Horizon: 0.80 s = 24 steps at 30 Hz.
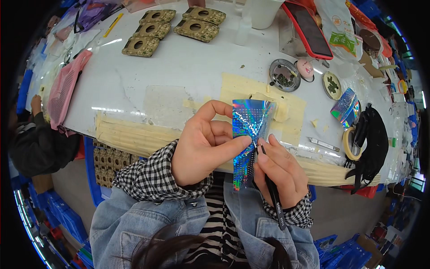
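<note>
My left hand [197, 150] pinches a shiny holographic sheet [245, 119] between thumb and fingers, upright above the table's near edge. Rows of small marks run across the sheet, and it is creased at the middle. In my right hand [283, 172] is a pair of black tweezers [272, 193], their tips against the sheet close to my left thumb. Whether the tips grip a piece of it is too small to tell. Beyond, several camouflage-patterned model tank parts [139, 45], each with a round hole, sit at the back left.
A clear round dish [285, 75] and a lid [332, 85] hold small green pieces. At right lie silver tweezers [324, 144], a tape roll [354, 143], a black pouch [372, 143] and another holographic sheet [346, 107]. A red-cased phone [307, 29] lies behind. Another person's sleeve [38, 139] shows at left.
</note>
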Motion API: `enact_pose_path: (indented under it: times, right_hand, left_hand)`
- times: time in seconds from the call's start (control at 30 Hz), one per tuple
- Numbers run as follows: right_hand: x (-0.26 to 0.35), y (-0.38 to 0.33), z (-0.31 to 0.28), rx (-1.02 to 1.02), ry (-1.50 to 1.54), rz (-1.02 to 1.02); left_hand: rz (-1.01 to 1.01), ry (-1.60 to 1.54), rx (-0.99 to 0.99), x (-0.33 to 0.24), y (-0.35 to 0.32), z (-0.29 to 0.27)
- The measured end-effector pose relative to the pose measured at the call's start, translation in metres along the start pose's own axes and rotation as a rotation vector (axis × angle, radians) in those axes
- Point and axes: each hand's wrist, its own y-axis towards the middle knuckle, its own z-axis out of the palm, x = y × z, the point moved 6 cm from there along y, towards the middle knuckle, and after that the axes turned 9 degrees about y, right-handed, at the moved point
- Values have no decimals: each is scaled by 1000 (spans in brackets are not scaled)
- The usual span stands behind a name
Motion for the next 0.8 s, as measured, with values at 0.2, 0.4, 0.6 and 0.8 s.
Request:
enact_pose_path:
  times: [0.2, 0.4, 0.6, 0.8]
  right_hand:
    - [4, 0, 2, 55, -78, -94]
    - [6, -2, 5, 117, -181, -126]
    - [5, -5, 6, 138, -186, -113]
    - [4, -4, 7, 150, -152, -106]
  left_hand:
    - [-43, -16, 10, 2, 1, -2]
    - [-72, -104, -22, 2, 2, -2]
    - [-80, -97, -31, 2, 3, -2]
    - [-74, -104, -28, 2, 1, -3]
